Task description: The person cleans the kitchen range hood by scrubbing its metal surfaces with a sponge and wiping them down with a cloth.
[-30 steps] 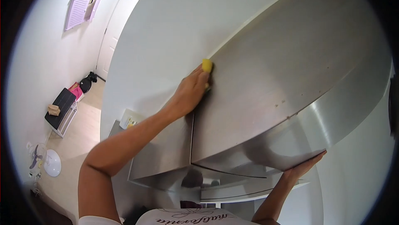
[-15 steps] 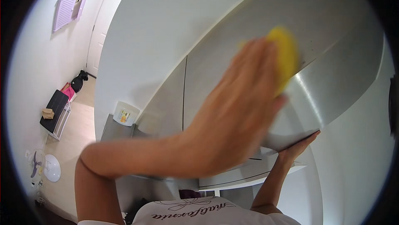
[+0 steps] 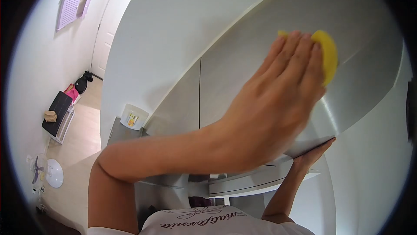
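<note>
My left hand (image 3: 278, 92) presses a yellow sponge (image 3: 329, 57) against the broad, slanted face of a stainless steel hood (image 3: 243, 52). The sponge sticks out past the fingers on the right, and a small yellow corner shows at their left. Part of the hood is hidden behind this hand and forearm. Lower right, my right hand (image 3: 310, 155) lies with its fingers stretched out along the hood's bottom edge, holding nothing.
A white container with a yellow label (image 3: 134, 117) is by the wall left of the hood. Below the hood runs a white shelf edge (image 3: 252, 190). Far left are a black-topped bench (image 3: 57, 112), bags (image 3: 81, 83), a fan (image 3: 40, 167) and a lilac shuttered frame (image 3: 74, 7).
My left hand has carried the sponge from the hood's upper left edge rightward across its face. My right hand stays at the bottom edge. The view has shifted slightly.
</note>
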A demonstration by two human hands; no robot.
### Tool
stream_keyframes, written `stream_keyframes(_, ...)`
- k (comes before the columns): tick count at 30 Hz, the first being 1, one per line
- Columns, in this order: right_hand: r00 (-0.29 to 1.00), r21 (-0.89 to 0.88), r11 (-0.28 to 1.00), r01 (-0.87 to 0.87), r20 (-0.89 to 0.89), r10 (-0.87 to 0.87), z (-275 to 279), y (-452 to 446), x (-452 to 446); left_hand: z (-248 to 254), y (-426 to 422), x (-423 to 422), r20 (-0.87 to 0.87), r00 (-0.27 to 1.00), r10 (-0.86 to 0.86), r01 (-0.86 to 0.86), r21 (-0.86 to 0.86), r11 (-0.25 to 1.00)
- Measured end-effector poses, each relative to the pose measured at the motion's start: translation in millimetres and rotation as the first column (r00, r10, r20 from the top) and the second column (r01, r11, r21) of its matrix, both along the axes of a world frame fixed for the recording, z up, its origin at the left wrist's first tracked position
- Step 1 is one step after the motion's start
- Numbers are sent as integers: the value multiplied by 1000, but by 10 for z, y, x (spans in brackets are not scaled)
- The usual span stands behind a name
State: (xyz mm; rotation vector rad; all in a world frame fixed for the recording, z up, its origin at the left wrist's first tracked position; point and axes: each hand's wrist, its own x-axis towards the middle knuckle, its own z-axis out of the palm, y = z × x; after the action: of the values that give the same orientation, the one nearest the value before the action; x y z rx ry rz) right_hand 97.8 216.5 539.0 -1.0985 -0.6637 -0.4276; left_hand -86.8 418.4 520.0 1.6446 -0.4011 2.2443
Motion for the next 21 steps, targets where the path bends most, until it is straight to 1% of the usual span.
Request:
stream_keyframes(3,999,15,999,37,1,-37,0,14,-22,-485,-42,-179,-120,992,-48,29,-154,988)
stream_keyframes(4,999,14,999,48,2,-48,-7,33,-37,-637,-47,-227,-171,983,-61,27,-189,982)
stream_keyframes(5,998,13,998,58,4,-58,-4,47,-41,-725,-37,-260,-170,984,-62,30,-186,982)
stream_keyframes(7,996,15,997,82,22,-82,-14,23,16,-838,-28,-282,-169,963,-211,155,-297,942)
stream_keyframes(8,994,9,995,102,40,-102,-10,-1,31,-753,-4,-276,-167,961,-219,162,-298,941)
stream_keyframes(10,994,16,995,102,24,-102,1,61,-59,-417,148,-218,-77,930,-361,336,-227,914)
stream_keyframes(11,995,20,995,100,6,-100,-2,78,-93,-304,222,-134,-78,929,-363,337,-229,913)
stream_keyframes(13,995,17,995,95,20,-95,2,59,-60,-137,328,15,27,920,-392,393,-91,915)
stream_keyframes(14,996,18,996,89,31,-89,-6,45,-36,-183,326,-5,24,918,-395,395,-85,915)
stream_keyframes(16,994,17,994,107,35,-108,-13,0,17,-420,316,-140,-83,936,-342,325,-172,930)
stream_keyframes(18,992,11,993,120,39,-120,-22,7,16,-699,299,-218,-147,938,-313,284,-191,940)
stream_keyframes(21,996,39,995,92,9,-92,9,74,-86,-717,309,-217,-118,951,-287,270,-138,953)
